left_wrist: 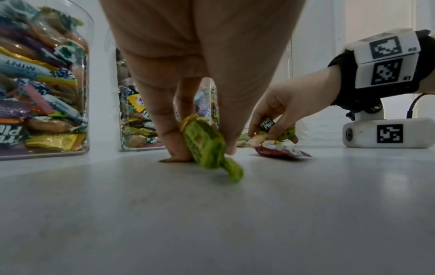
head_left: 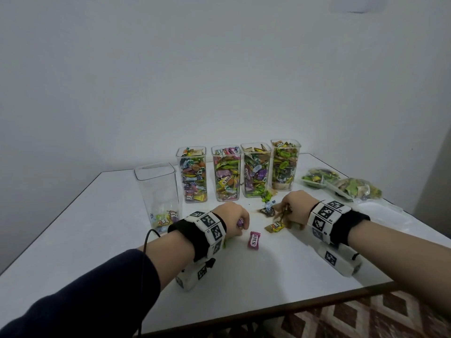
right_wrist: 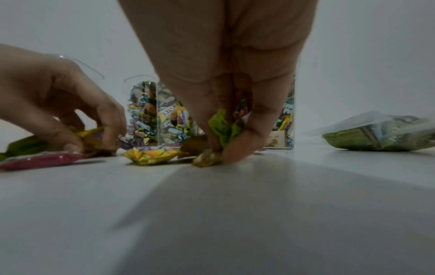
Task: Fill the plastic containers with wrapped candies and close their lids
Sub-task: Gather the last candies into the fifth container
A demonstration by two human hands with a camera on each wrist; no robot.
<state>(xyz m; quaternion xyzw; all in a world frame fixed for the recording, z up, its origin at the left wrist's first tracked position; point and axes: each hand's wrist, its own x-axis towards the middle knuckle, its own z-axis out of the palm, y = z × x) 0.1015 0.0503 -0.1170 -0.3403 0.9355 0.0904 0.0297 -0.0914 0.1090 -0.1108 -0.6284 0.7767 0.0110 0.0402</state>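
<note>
Both hands down on the table [head_left: 244,276], each one picking up sweets. Left hand [head_left: 233,219] curled, fingers [left_wrist: 164,115] pinched on a green sweet [left_wrist: 204,145], with a purple sweet [head_left: 240,222] peeking out near the knuckles in the head view. Right hand [head_left: 294,207] curled too, squeezing a small bunch of green sweets [right_wrist: 223,130], fingertips [right_wrist: 235,154] touching the table beside a gold sweet [right_wrist: 207,157]. Probably gathering a few at once so fewer trips are needed. Now from biggest to smallest. White table, holding everything. Five tall clear tubs standing in a row at the back, none with a lid on, and no lids easy to spot anywhere. Nearly empty tub [head_left: 158,191] on the left, just beside the left wrist, with only a few sweets at the bottom, so most likely the one being filled now. Four full tubs [head_left: 227,172] next to it, packed to the top, likely ready for closing. Two clear bags of sweets [head_left: 341,182] off to the right, probably the spare supply. Loose sweets lying between the hands, kept close for quick grabbing: a pink sweet [head_left: 253,240] flat on the table near the left hand, an orange and yellow sweet [head_left: 275,226] just beside the right hand, and a blue sweet [head_left: 268,205] a bit farther back. Job only partly done: one tub to fill, all lids yet to go on.
</note>
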